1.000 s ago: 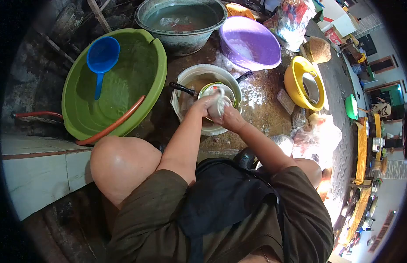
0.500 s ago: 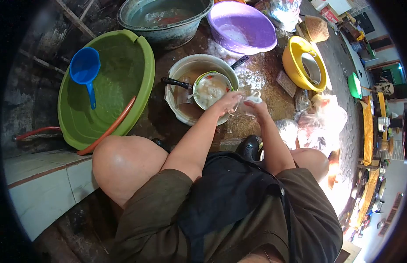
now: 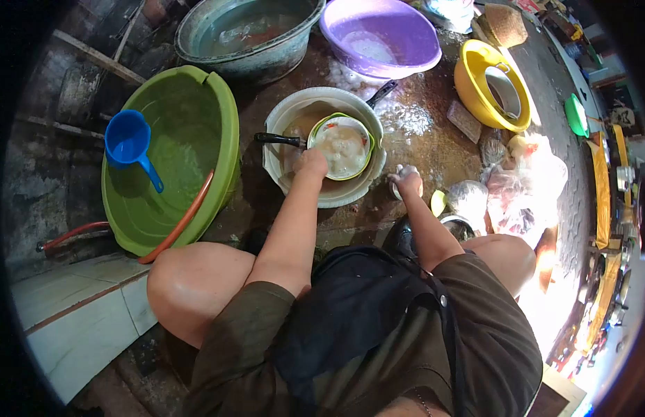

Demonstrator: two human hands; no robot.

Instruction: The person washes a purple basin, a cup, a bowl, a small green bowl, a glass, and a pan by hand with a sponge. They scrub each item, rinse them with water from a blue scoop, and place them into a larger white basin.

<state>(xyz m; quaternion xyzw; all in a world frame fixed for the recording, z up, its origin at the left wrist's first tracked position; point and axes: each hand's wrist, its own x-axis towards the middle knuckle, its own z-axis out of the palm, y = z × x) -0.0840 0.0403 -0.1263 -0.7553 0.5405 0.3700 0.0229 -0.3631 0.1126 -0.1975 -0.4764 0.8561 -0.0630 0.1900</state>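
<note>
My left hand [image 3: 312,165] reaches into the pale basin [image 3: 272,158], against the lower left side of a bowl [image 3: 343,149] of foamy water; its fingers are hidden. That bowl has a green rim around it. A dark-handled pan [image 3: 280,140] lies in the basin to the left, and another dark handle [image 3: 383,93] sticks out at the upper right. To the right of the basin, low over the wet floor, my foamy right hand [image 3: 406,181] is closed on a small whitish thing that I cannot make out.
At left a green tub [image 3: 228,132] holds a blue dipper [image 3: 126,139], with an orange hose [image 3: 190,219] over its rim. Behind are a grey tub [image 3: 294,48] and a purple basin [image 3: 413,42]. A yellow basin [image 3: 468,90], a brick-like block [image 3: 464,124] and plastic bags [image 3: 517,194] stand at right.
My hands were close together at the basin's right edge and have moved apart. The left went left into the basin; the right went slightly down, beside it. The view has shifted a little.
</note>
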